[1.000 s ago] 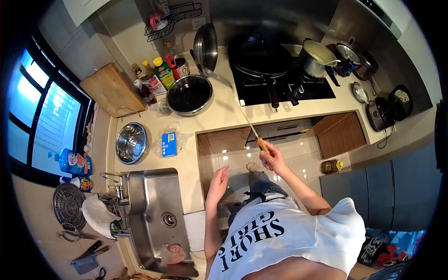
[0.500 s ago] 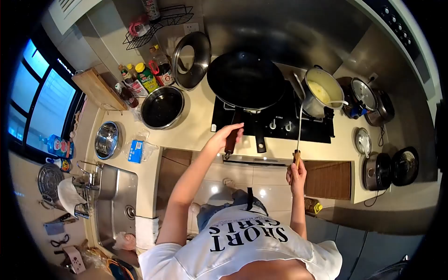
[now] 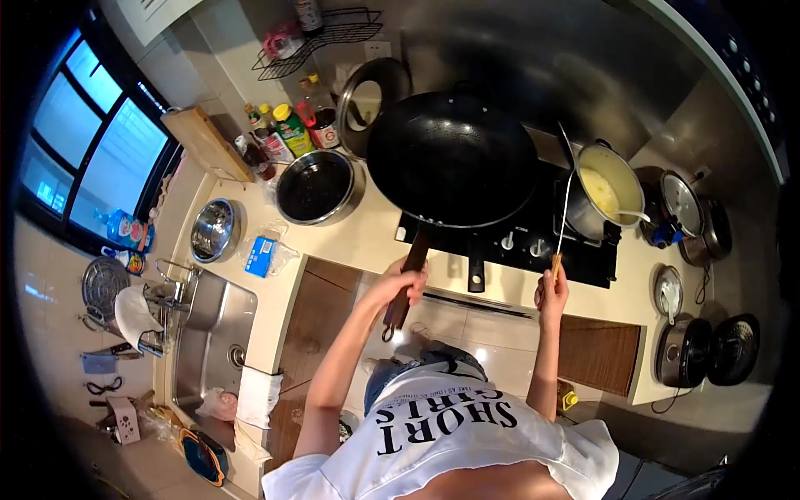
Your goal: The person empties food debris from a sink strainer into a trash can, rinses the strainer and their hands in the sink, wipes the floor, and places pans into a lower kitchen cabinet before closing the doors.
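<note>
My left hand (image 3: 398, 286) is closed around the brown wooden handle (image 3: 408, 279) of a large black wok (image 3: 450, 162). The wok looks raised above the stove (image 3: 583, 258), and its inside appears bare. Below it, a black handle (image 3: 476, 271) sticks out from a pan mostly hidden by the wok. In my right hand (image 3: 551, 292) is a long metal spatula (image 3: 567, 196), gripped by its wooden end with the blade upward. Just right of the blade stands a pot (image 3: 631, 171) with pale yellow food and a white ladle (image 3: 631, 215) in it.
On the left counter are a dark-looking basin (image 3: 354, 190), a steel bowl (image 3: 214, 229), a blue packet (image 3: 261, 257), and several sauce bottles (image 3: 292, 131). A sink (image 3: 218, 312) lies at lower left. A lidded pot (image 3: 679, 202) and a cooker (image 3: 685, 350) stand at right.
My left hand has closed around the wok's handle, and the wok looks lifted and nearer. The spatula is still in my right hand. The whole view has shifted slightly.
</note>
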The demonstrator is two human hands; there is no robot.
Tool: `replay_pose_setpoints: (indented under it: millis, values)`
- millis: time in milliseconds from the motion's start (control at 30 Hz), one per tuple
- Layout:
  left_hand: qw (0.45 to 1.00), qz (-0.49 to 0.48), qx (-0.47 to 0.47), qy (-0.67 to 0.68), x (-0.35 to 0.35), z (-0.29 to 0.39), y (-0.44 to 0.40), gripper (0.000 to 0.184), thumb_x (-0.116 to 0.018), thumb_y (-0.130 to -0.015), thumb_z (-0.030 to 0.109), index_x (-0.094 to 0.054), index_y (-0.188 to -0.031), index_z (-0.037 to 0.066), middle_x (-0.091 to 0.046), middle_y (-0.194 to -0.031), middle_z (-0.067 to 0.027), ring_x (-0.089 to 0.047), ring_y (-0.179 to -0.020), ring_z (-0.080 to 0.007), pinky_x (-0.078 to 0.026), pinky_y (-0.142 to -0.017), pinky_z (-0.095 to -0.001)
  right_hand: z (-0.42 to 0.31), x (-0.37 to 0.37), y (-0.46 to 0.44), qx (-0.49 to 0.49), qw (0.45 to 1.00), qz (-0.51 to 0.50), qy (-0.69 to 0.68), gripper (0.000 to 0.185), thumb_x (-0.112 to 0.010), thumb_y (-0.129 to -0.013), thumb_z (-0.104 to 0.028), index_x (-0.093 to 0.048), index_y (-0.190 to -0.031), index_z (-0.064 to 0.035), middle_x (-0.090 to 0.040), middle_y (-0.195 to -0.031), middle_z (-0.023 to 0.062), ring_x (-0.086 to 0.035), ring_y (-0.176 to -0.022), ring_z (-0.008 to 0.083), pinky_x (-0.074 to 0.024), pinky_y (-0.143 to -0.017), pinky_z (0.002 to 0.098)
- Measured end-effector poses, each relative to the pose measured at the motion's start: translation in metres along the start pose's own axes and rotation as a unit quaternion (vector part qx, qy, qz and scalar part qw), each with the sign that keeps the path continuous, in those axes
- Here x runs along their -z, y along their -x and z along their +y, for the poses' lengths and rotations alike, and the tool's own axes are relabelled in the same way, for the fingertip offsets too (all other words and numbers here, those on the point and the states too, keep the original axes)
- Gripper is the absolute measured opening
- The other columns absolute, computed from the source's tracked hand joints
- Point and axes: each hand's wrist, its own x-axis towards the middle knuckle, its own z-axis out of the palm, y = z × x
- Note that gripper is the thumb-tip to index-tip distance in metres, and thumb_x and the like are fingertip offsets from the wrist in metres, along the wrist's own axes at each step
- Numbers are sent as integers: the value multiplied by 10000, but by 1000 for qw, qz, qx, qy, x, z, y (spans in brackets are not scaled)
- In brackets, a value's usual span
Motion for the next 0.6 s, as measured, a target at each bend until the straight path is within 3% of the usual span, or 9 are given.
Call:
replay_pose_setpoints:
  millis: [167,267,300,333,400,433,600]
  values:
    - [991,44,-20,123,-17,-10,69,276,-540,-722,37,-375,-944,41,-375,-561,-1,-355,-391,-51,-305,-353,-192,3,-18,-49,72,985,19,156,384,-551,-810,-187,-450,-1160,-63,-386,-509,-54,-303,-346,18,-232,-302,169]
    - [976,64,-43,206,-23,-17,112,320,-574,-700,32,-366,-943,44,-361,-555,-4,-352,-381,-49,-296,-329,-189,-8,-38,-65,67,971,-2,229,365,-568,-798,-176,-483,-1131,-54,-456,-629,-39,-334,-466,23,-275,-396,173]
    - [975,63,-50,209,-22,-19,127,318,-573,-703,50,-365,-943,52,-370,-560,-4,-360,-387,-57,-308,-337,-196,0,-36,-79,137,928,-12,346,372,-557,-802,-174,-468,-1131,-26,-558,-722,37,-478,-564,90,-391,-504,216]
    - [974,60,-59,212,-22,-21,142,316,-572,-705,68,-363,-942,61,-379,-565,-5,-367,-393,-65,-319,-346,-204,1,-44,-84,222,900,-13,374,388,-560,-784,-175,-464,-1136,-46,-596,-889,140,-579,-769,211,-435,-671,282]
    - [967,83,-81,227,-25,-28,169,332,-573,-699,60,-354,-948,51,-388,-557,-17,-369,-386,-69,-325,-340,-211,-8,-57,-90,152,881,-36,446,396,-563,-759,-179,-475,-1137,-102,-570,-962,183,-565,-889,289,-429,-739,323]
    - [964,101,-106,221,-27,-32,181,331,-569,-700,56,-351,-949,47,-393,-554,-25,-373,-388,-70,-331,-341,-215,-7,-61,-93,157,876,-55,452,418,-569,-738,-189,-475,-1143,-147,-569,-955,181,-553,-891,315,-433,-734,342]
    - [939,171,-213,210,-31,-40,232,339,-545,-696,14,-333,-960,31,-410,-574,-57,-396,-392,-100,-359,-357,-238,7,-83,-97,156,814,-60,557,418,-585,-722,-223,-463,-1109,-117,-572,-897,208,-553,-849,345,-435,-694,372]
